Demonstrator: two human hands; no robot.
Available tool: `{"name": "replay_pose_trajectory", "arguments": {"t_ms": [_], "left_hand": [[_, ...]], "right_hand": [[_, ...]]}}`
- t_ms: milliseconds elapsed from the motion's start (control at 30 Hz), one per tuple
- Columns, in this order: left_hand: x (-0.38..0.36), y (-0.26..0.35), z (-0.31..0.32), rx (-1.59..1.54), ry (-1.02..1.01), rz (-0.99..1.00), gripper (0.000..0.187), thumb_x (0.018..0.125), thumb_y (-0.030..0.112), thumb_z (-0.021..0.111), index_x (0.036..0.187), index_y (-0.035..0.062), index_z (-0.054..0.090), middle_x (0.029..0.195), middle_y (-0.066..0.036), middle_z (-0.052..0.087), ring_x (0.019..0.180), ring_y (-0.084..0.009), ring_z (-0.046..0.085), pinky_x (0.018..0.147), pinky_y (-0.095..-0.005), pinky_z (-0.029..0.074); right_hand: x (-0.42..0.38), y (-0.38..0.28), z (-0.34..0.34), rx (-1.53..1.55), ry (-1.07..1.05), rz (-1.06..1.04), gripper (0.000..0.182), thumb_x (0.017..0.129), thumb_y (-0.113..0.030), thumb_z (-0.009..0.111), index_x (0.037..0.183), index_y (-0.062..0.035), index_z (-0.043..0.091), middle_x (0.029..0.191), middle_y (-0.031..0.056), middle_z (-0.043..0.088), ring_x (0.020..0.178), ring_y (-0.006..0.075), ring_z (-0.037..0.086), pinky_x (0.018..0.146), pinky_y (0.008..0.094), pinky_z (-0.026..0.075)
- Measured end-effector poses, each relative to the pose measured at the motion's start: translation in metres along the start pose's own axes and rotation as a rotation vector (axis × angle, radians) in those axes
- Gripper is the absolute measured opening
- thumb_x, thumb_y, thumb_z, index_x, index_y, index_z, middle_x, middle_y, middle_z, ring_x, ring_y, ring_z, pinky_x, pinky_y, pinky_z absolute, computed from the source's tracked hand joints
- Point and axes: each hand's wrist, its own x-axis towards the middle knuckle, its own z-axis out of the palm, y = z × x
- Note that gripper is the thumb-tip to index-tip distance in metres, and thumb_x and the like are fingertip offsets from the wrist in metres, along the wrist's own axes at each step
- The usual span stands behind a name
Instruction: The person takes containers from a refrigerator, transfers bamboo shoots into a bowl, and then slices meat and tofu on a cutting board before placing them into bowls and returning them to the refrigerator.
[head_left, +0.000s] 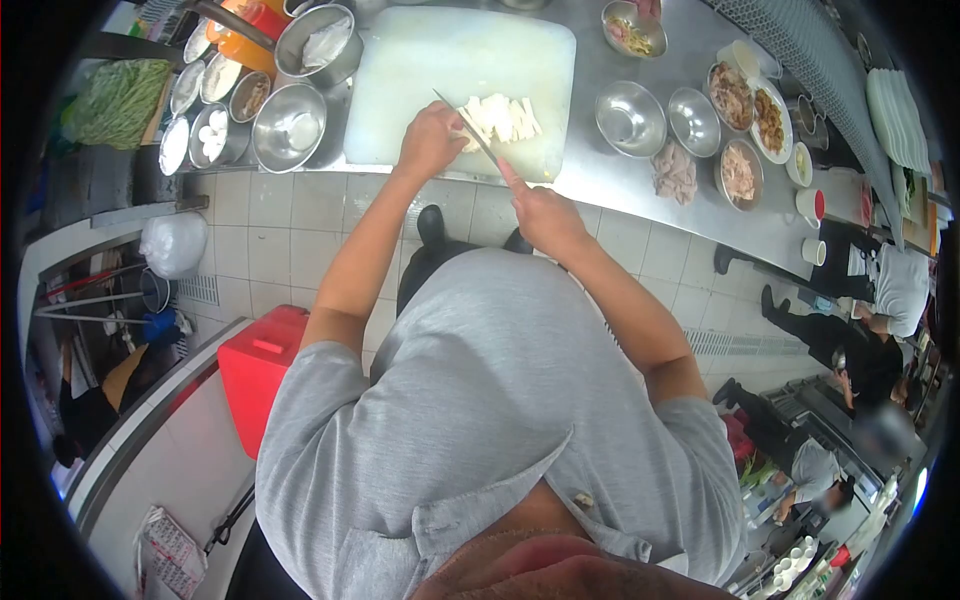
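Note:
My right hand (pixel 552 218) is closed around the handle of a knife (pixel 480 142), its blade slanting up and left across the cutting board. The white cutting board (pixel 440 55) lies at the counter's front edge. To the right of the blade sits a pile of pale, cut food strips (pixel 508 116). My left hand (pixel 433 142) rests on the board left of the blade, fingers curled over a pale piece of food (pixel 470 144), mostly hidden under the fingertips.
Steel bowls (pixel 290 128) and small containers crowd the counter left of the board. Rightward are two metal bowls (pixel 630 118), a crumpled cloth (pixel 675 172) and dishes of cooked food (pixel 770 122). Another person's hand (pixel 649 8) shows at the far edge. A red container (pixel 262 370) stands behind me.

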Motion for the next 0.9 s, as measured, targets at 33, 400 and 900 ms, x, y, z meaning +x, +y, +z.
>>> {"name": "replay_pose_trajectory", "arguments": {"t_ms": [33,400,900], "left_hand": [[0.0,0.0,0.001,0.009,0.002,0.012,0.026,0.072,0.011,0.087,0.091,0.0016,0.072,0.098,-0.013,0.068,0.093,-0.0336,0.069,0.083,-0.042,0.056],[-0.001,-0.005,-0.003,-0.022,0.012,0.044,0.023,0.073,0.009,0.085,0.091,0.0013,0.073,0.097,-0.013,0.069,0.092,-0.0336,0.07,0.083,-0.0407,0.056],[-0.002,-0.008,-0.001,-0.003,0.017,0.024,0.023,0.072,0.008,0.085,0.088,0.0008,0.07,0.096,-0.014,0.067,0.089,-0.0342,0.069,0.08,-0.0421,0.055]], "right_hand": [[0.003,0.003,0.006,0.002,0.007,-0.003,0.071,0.103,-0.017,0.055,0.166,-0.026,0.026,0.089,0.0232,0.071,0.079,0.0386,0.071,0.075,0.0499,0.057],[-0.011,-0.012,-0.033,0.204,0.004,0.064,0.071,0.103,-0.02,0.057,0.166,-0.0291,0.026,0.094,0.0247,0.072,0.086,0.0389,0.072,0.083,0.049,0.056],[0.0,-0.005,-0.005,0.067,0.005,-0.007,0.072,0.102,-0.017,0.055,0.167,-0.0227,0.022,0.092,0.0245,0.071,0.082,0.0415,0.071,0.078,0.053,0.057]]}}
